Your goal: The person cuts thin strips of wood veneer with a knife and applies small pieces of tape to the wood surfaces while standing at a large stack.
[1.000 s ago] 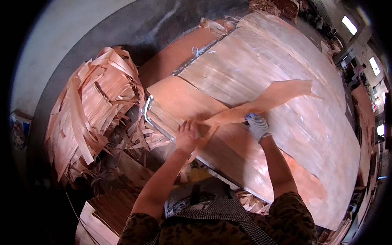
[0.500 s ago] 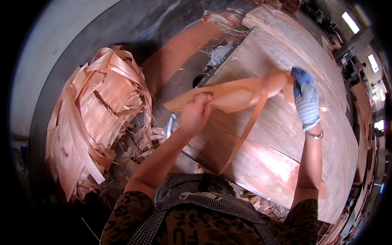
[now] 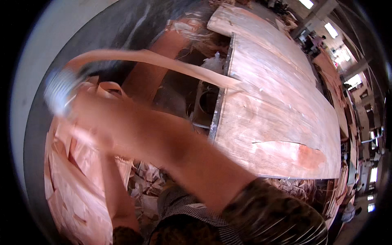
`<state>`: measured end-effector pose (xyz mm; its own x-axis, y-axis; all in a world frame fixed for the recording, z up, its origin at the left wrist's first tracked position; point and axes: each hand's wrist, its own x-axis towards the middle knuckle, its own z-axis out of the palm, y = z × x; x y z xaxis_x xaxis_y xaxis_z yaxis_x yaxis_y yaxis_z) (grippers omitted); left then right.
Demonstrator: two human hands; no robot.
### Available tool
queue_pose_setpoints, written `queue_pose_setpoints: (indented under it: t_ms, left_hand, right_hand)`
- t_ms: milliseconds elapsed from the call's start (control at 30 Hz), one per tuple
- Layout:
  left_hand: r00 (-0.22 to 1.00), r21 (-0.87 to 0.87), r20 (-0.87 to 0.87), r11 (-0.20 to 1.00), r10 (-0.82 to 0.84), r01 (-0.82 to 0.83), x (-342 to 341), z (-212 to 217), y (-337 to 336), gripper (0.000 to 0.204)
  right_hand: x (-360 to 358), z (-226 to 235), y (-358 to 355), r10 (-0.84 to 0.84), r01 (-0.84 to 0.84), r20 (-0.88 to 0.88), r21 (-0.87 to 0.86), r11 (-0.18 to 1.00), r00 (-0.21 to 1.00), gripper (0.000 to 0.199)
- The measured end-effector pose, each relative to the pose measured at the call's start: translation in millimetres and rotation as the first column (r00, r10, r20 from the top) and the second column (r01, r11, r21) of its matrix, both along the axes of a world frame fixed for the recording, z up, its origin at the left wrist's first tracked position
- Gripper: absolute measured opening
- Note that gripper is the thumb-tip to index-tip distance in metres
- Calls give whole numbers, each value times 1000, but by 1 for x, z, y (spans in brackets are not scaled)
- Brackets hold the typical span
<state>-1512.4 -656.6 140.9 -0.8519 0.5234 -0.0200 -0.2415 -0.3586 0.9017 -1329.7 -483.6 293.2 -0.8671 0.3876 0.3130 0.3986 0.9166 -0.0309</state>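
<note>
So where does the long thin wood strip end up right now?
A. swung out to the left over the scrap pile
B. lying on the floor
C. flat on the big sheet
A: the strip arcs from the gloved right hand above the scrap pile.

Veneer strip [image 3: 171, 64]: thin wood, matt, pale pink-tan, flexing in a curve. Large veneer sheets [image 3: 277, 102] on the bench: matt wood, streaky grain, edges rough and split; scrap pile [image 3: 77, 179] the same, ragged. Right hand [image 3: 61, 92] wears a knitted cloth glove, blurred.
</note>
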Motion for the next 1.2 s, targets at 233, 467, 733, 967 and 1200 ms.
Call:
queue_pose_setpoints:
  t_ms: [233,467,733,967,1200]
  left_hand:
    - [972,-418,-119,877,204,-236,-182,-40,-168,25]
    - [986,-896,-165,421,-17,-143,-301,-77,-301,30]
    - [781,-658,600,-447,176,606,-357,-53,-445,37]
    - [86,-460,873,-753,-479,470,-147,-115,-360,39]
    - [242,-785,271,-68,-932,616,-16,-77,-195,34]
  right_hand:
    - [19,-145,-112,-19,137,169,-725,674,985,25]
    - [218,-179,-119,-943,196,109,-979,-48,314,20]
    - [229,-195,-169,-892,793,262,-590,154,368,35]
    - [198,-222,-174,-926,867,287,-492,76,244,29]
    - [179,-200,-163,-917,-313,364,-862,-398,163,17]
